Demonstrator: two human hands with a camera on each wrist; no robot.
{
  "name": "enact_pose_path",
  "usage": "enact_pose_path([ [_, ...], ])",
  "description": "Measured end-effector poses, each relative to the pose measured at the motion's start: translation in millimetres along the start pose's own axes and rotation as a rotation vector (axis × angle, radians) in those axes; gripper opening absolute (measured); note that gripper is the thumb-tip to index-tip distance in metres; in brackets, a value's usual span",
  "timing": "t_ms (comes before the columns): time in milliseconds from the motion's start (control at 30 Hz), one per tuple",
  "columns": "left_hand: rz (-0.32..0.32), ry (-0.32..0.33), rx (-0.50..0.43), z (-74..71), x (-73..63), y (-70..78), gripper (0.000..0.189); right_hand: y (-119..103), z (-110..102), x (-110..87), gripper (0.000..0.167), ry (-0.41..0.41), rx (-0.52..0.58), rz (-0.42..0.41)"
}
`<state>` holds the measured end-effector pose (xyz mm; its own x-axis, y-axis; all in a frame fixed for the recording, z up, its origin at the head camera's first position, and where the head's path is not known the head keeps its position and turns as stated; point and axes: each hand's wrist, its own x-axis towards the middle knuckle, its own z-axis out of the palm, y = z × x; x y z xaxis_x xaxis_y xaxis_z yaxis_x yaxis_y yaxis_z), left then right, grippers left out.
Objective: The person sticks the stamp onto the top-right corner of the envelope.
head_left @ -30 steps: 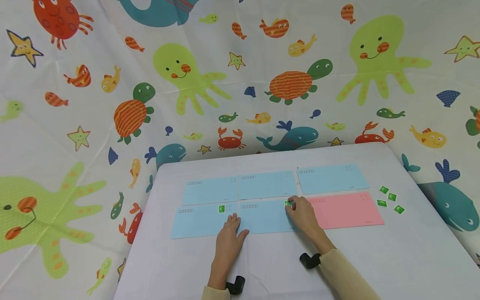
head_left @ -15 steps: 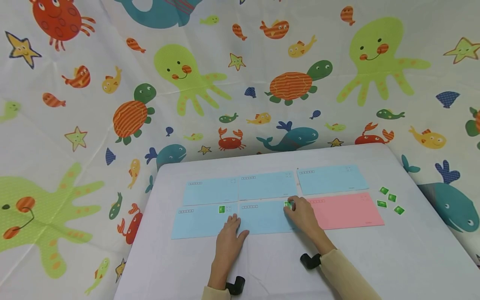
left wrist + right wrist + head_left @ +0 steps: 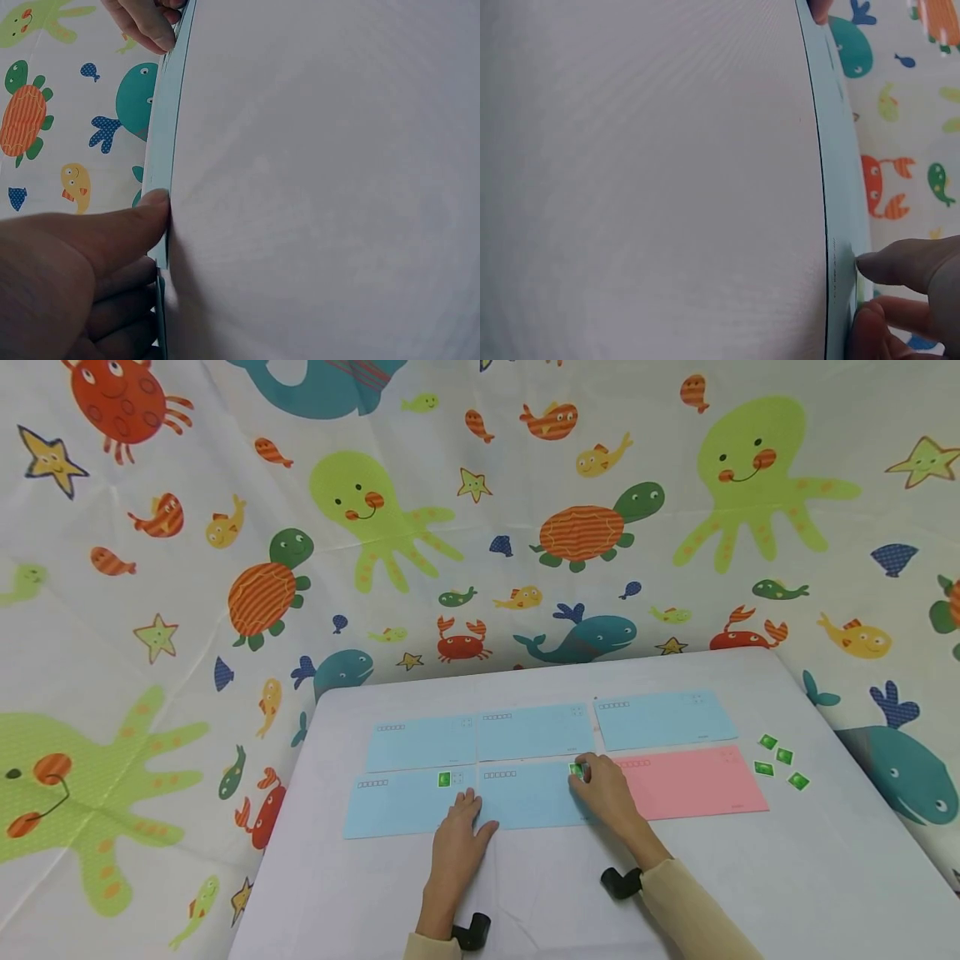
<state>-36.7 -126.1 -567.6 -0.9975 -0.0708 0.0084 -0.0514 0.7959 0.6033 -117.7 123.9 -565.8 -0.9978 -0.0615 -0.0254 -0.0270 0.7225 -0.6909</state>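
My right hand is at the upper right corner of the front middle blue envelope, pinching a small green stamp partly hidden by its fingers. The right wrist view shows its thumb touching the envelope's surface. My left hand rests, fingers stretched out, over the seam between that envelope and the front left blue envelope. In the left wrist view its thumb lies on the envelope edge. On the front left envelope, another green stamp lies beside the printed box at the upper right.
Three more blue envelopes, at left, middle and right, form the back row. A pink envelope lies right of my right hand. Several loose green stamps are scattered at the right of the white-covered table.
Both hands stay almost in place. My right fingers make only slight movements at the stamp, and the head view shifts a little.
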Motion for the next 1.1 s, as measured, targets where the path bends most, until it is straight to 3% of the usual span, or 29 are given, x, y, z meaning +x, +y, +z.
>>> enact_pose_path([
  [400, -0.006, -0.009, 0.000, -2.0, -0.8, -0.1, 0.053, -1, -11, -11.1, 0.032, 0.016, 0.051, -0.007],
  [600, -0.005, -0.010, -0.001, -2.0, 0.6, -0.5, 0.053, 0, -23, -19.4, 0.014, 0.075, 0.059, -0.015],
  [867, -0.007, -0.005, -0.019, -2.8, 0.5, -0.2, 0.052, 7, -43, -27.6, 0.017, 0.133, 0.049, -0.012],
  [1100, -0.008, -0.024, -0.025, -6.8, -0.3, 2.2, 0.053, 15, -57, -33.6, 0.014, 0.261, 0.005, -0.083],
])
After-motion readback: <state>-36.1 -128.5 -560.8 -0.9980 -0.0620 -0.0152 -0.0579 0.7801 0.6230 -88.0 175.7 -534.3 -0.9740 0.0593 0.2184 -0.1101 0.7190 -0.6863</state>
